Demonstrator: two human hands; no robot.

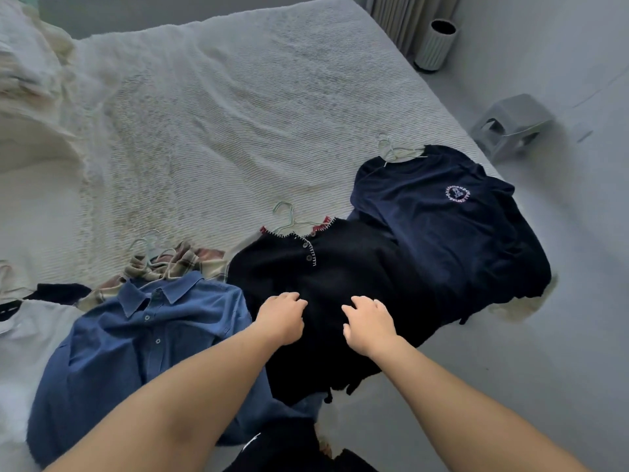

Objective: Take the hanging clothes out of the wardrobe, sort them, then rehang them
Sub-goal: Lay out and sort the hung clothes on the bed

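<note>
Much of what you are sorting is only partly visible: the white garment (23,338) at your far left is cut off by the frame edge, a dark piece (59,291) beyond it shows only a strip, and the plaid shirt (185,262) lies mostly buried under the blue button-up shirt (136,349), with just its collar and shoulder showing around a pale wire hanger (149,248). The clothes lie in a row along the near edge of the bed (221,114), overlapping one another. The black henley top (340,287) with white stitched trim sits in the middle on its own pale hanger (289,219), its lower hem spilling over the bed edge and lost in shadow; something red peeks out beneath its collar, too little to identify. To its right lies the navy T-shirt (442,219) with a round chest emblem whose lettering is too small to read, its hanger (394,151) poking out at the neck. Your left hand (280,316) and right hand (369,323) both rest on the black henley top, close together, fingers curled down into the fabric; the dark cloth makes it impossible to tell whether either actually pinches it. A blurred heap of pale bedding (30,76) fills the upper left. On the floor to the right stand a ribbed white bin (434,46), whose dark opening hides any contents, and a grey plastic stool (510,122).
</note>
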